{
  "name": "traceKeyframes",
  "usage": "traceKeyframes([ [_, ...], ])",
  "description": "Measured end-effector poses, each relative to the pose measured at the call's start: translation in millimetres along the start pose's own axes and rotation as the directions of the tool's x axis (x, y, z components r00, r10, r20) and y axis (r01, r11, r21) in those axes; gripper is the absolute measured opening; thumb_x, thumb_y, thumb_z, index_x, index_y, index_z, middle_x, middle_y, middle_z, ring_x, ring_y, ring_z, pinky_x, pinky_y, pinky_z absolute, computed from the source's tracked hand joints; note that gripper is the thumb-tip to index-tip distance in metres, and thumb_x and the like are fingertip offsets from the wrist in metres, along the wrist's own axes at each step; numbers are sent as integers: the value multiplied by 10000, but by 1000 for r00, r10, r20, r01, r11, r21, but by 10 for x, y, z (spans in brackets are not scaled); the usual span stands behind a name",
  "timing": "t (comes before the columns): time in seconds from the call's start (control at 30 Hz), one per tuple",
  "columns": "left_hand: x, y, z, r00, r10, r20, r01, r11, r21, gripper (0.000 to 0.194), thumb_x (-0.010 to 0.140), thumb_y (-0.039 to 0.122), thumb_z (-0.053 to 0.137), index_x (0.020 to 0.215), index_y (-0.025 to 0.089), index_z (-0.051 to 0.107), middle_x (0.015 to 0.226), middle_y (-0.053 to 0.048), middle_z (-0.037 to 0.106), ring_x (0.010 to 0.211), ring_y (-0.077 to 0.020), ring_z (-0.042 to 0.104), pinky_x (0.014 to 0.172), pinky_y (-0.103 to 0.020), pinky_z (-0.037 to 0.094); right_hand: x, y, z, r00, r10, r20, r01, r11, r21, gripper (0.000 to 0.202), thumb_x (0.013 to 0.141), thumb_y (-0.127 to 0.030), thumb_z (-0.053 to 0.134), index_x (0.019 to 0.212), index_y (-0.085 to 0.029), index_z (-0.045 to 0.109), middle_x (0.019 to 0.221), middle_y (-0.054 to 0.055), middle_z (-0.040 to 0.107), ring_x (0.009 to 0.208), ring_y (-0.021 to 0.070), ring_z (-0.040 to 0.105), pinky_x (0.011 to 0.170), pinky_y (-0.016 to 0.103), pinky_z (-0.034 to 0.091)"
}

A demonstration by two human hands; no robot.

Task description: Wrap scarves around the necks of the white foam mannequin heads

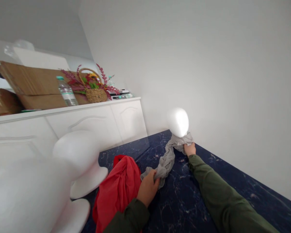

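Closest to us, at far left, a large white mannequin head (21,194) stands beside a second white head (75,152). Next, a crumpled red cloth (120,187) lies on the dark blue marbled table (179,207). Our left hand (148,187) has closed fingers around the near end of a grey scarf (168,158), which stretches to the base of a third white head (179,123), where our right hand (190,149) pinches its far end.

Grey scarf (168,158), thin and crumpled
I found it gathered lengthwise, one part below the white mannequin head (179,122), the rest trailing toward me over the blue tabletop (184,204).
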State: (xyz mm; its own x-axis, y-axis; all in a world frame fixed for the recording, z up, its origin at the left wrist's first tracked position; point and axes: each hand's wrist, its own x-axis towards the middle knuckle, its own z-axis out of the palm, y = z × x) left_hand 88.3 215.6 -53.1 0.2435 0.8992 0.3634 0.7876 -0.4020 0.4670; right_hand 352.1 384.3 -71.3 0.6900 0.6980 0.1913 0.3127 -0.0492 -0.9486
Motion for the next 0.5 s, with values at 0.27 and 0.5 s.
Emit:
traceKeyframes([
  [0.27, 25, -47, 60, 999, 28, -32, -25, 997, 77, 190, 832, 266, 321, 888, 168, 473, 830, -53, 595, 800, -175, 564, 688, -269, 390, -403, -88, -279, 981, -186, -49, 175, 970, -171, 668, 565, -324, 646, 1117, -7, 440, 1132, 252, 420, 1123, 354, 338, 927, 430, 294],
  [0.5, -40, 146, 4, 990, 143, 18, -143, 989, 32, 203, 798, 231, 355, 924, 161, 497, 835, -69, 602, 811, -195, 563, 719, -295, 388, -1369, -211, -403, 489, -660, 570, 725, 671, 156, 660, 643, -251, 537, 1261, -118, 349, 903, 95, 569, 786, 214, 547, 740, 348, 441],
])
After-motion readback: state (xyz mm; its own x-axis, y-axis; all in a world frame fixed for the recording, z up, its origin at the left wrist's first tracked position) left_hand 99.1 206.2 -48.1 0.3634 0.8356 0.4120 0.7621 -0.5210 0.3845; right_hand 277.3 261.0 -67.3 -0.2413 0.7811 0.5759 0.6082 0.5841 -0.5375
